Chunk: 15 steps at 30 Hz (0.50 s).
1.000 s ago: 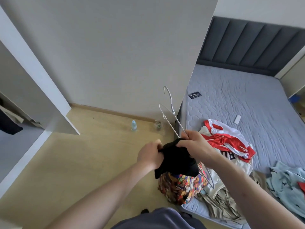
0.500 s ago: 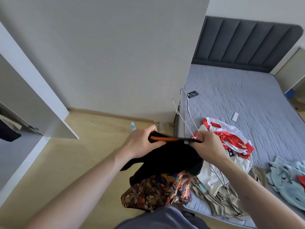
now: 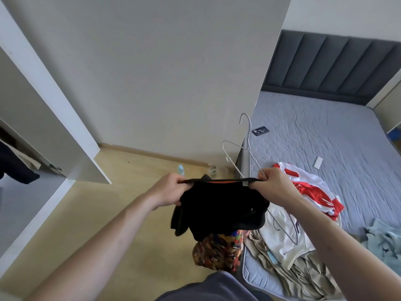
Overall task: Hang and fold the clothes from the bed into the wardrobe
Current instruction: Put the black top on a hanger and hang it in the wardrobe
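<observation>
Hands [image 3: 168, 189] [image 3: 272, 187] stretch black garment [image 3: 217, 205]; wardrobe [image 3: 19, 170] holds dark clothing.

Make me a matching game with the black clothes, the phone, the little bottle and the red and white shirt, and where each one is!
Things:
1. black garment
2. phone
3. small bottle
4. red and white shirt

Places:
A. on the floor by the wall
B. stretched between both hands
C. lying alone on the mattress near the wall's edge
D. in the clothes pile on the bed

Pairs: 1-B, 2-C, 3-A, 4-D
</observation>
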Tool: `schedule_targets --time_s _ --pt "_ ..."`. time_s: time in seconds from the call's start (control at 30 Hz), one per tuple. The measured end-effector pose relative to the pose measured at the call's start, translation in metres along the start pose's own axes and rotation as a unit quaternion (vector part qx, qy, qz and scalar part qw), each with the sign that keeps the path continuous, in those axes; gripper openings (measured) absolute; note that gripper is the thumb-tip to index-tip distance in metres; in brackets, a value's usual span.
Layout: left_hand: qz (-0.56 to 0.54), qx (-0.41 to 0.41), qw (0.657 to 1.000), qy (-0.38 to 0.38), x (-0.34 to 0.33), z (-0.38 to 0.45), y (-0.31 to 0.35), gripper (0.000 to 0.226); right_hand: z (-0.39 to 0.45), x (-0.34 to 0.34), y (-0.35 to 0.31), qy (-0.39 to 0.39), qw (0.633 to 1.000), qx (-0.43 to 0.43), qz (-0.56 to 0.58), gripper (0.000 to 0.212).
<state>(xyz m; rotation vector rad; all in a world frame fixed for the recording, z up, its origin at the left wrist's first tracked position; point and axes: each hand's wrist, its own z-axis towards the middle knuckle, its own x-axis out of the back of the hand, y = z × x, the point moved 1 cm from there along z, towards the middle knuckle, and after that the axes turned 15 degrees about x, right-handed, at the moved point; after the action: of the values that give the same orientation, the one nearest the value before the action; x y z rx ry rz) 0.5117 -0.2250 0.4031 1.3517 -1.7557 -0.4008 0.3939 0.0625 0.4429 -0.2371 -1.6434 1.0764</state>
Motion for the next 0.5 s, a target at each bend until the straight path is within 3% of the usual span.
schedule_targets --time_s 0.07,0.27,0.5 --pt "-0.08 0.008 0.996 -0.031 -0.003 -0.005 0.011 0.028 0.004 0.003 -0.002 -0.009 1.0 0.008 -0.007 0.048" --pt "-0.133 -0.005 0.991 0.02 -0.008 -0.005 0.029 0.033 0.001 0.015 -0.001 0.03 0.997 0.044 -0.062 0.071" --pt "-0.116 -0.046 0.987 0.097 0.008 -0.001 0.025 0.037 -0.023 0.027 -0.005 -0.021 0.994 0.106 -0.013 0.055"
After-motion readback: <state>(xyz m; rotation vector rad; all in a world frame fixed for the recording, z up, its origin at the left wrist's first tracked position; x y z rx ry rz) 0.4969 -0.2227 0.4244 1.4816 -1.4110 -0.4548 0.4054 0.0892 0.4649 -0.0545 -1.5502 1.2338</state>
